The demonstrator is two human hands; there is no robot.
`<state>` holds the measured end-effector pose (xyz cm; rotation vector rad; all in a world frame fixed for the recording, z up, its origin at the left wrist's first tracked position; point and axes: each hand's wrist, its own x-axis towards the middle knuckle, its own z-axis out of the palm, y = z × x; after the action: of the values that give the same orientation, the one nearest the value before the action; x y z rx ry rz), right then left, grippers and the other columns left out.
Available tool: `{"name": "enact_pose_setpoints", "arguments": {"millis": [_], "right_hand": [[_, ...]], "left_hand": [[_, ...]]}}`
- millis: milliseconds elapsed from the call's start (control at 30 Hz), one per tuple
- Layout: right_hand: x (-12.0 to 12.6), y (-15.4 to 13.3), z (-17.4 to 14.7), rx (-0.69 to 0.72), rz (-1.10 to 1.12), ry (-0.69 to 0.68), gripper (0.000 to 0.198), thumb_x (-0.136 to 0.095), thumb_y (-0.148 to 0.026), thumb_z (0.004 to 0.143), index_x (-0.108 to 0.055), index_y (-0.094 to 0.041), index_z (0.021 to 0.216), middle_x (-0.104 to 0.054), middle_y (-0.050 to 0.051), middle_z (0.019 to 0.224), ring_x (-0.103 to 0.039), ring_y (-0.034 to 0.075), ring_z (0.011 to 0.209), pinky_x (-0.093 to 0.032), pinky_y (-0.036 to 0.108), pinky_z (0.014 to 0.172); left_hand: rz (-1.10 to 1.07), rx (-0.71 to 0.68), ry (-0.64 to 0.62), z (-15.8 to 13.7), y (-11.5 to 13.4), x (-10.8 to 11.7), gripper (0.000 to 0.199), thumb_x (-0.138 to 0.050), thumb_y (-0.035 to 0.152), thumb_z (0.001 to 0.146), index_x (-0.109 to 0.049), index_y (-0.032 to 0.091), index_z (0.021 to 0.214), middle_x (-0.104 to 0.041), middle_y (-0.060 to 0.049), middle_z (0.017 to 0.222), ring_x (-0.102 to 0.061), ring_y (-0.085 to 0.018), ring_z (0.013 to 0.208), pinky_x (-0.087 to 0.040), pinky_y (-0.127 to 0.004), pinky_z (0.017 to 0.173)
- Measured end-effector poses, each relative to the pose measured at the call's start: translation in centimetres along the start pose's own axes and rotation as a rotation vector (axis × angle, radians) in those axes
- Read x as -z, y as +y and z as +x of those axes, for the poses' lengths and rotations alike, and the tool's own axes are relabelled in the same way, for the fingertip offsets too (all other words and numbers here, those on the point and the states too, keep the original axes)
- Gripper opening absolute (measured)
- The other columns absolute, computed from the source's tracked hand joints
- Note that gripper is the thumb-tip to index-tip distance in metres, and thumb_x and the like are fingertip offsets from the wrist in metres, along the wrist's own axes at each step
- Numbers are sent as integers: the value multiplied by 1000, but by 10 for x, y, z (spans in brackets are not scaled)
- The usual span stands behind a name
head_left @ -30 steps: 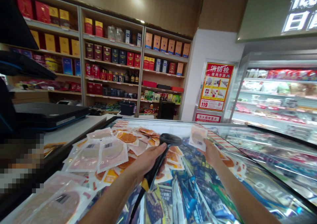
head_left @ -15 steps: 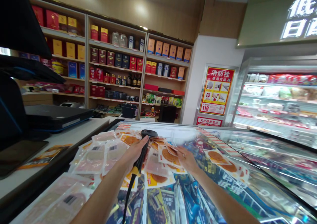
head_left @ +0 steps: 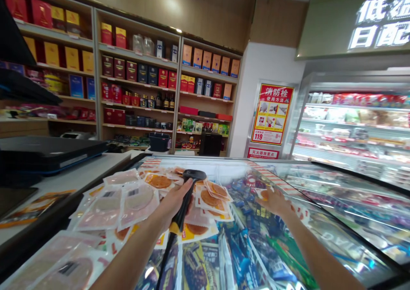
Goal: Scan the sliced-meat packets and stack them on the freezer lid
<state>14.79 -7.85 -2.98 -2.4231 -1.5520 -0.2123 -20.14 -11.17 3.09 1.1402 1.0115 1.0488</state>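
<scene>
My left hand [head_left: 179,199] is wrapped round the handle of a black barcode scanner [head_left: 194,175], held over the middle of a glass-topped freezer, its cable running down toward me. Just right of the scanner lies a pile of flat clear packets with round orange-brown slices [head_left: 211,197]. More packets, pale and label side up [head_left: 138,198], spread to the left. Off to the right, my right hand [head_left: 276,202] reaches over a few such packets [head_left: 263,193] on the glass, fingers apart and slightly bent, partly covering them. Whether its fingertips touch them is unclear.
Under the freezer glass [head_left: 221,170] lie bagged frozen goods [head_left: 205,260]. A counter [head_left: 96,170] on the left bears a black flat device [head_left: 48,151] and an orange packet [head_left: 35,206]. Behind stand shelves of boxed bottles [head_left: 137,74] and a lit chiller [head_left: 355,127].
My right hand has left the pile beside the scanner and moved right, over the separate packets. My left hand still grips the barcode scanner. The view has turned slightly right.
</scene>
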Motion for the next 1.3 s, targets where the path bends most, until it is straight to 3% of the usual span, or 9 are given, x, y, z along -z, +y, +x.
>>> {"name": "enact_pose_setpoints", "arguments": {"millis": [67, 200, 300, 433, 567, 667, 767, 900, 1300], "right_hand": [[-1, 9, -2, 23, -24, -61, 61, -40, -56, 66, -44, -23, 116, -49, 14, 117, -45, 33, 105, -34, 52, 81], [-1, 5, -5, 149, -58, -30, 35, -38, -33, 73, -56, -24, 101, -62, 11, 94, -57, 25, 88, -40, 39, 73], [1, 4, -1, 202, 3, 58, 30, -37, -21, 73, -61, -20, 90, -65, 13, 81, -60, 24, 80, -42, 36, 69], [0, 16, 9, 119, 137, 247, 32, -31, -23, 76, -61, -16, 85, -64, 14, 74, -59, 25, 75, -41, 38, 67], [-8, 15, 12, 12, 904, 401, 28, -36, -36, 73, -57, -17, 74, -62, 9, 68, -57, 23, 70, -44, 37, 64], [-11, -3, 7, -81, 1590, 266, 20, -49, -38, 65, -54, -20, 74, -62, 4, 71, -58, 20, 68, -46, 36, 61], [-10, -22, -2, -89, 1931, 128, 21, -59, -33, 57, -53, -22, 74, -63, 0, 72, -58, 17, 69, -48, 34, 62], [-9, -36, -10, -59, 2030, 63, 28, -64, -32, 54, -54, -23, 77, -64, -3, 73, -59, 16, 74, -48, 31, 66], [-13, -46, -15, 37, 2021, 91, 29, -59, -38, 61, -56, -23, 86, -66, -1, 80, -59, 16, 79, -48, 33, 69]], "left_hand": [[-1, -3, -13, -4, 1, -5, 45, -48, 60, 61, -48, 15, 61, -51, 2, 46, -44, -7, 36, -33, -18, 36], [21, -13, -59, -11, 2, -14, 43, -49, 59, 61, -49, 16, 65, -51, 3, 49, -43, -7, 35, -31, -18, 35], [45, 0, -106, -13, 2, -17, 43, -48, 58, 62, -48, 16, 65, -53, 2, 52, -44, -7, 36, -31, -18, 35], [10, 6, -152, -18, 5, -21, 39, -49, 56, 64, -47, 17, 65, -51, 3, 50, -44, -7, 37, -32, -18, 36], [-14, 52, -184, -23, 6, -26, 39, -48, 55, 65, -47, 16, 63, -47, 5, 45, -41, -6, 34, -31, -18, 34], [-47, 64, -234, -25, 2, -30, 39, -48, 55, 66, -45, 16, 62, -48, 5, 47, -41, -6, 34, -31, -18, 34], [-85, 48, -303, -25, -3, -32, 37, -49, 53, 66, -44, 17, 61, -47, 5, 47, -41, -6, 34, -30, -18, 35], [-115, 43, -327, -24, -5, -32, 37, -50, 53, 66, -45, 16, 60, -47, 4, 46, -40, -6, 34, -29, -20, 35], [-191, 98, -344, -26, -3, -32, 37, -50, 52, 67, -46, 16, 62, -49, 3, 48, -42, -6, 36, -32, -20, 38]]}}
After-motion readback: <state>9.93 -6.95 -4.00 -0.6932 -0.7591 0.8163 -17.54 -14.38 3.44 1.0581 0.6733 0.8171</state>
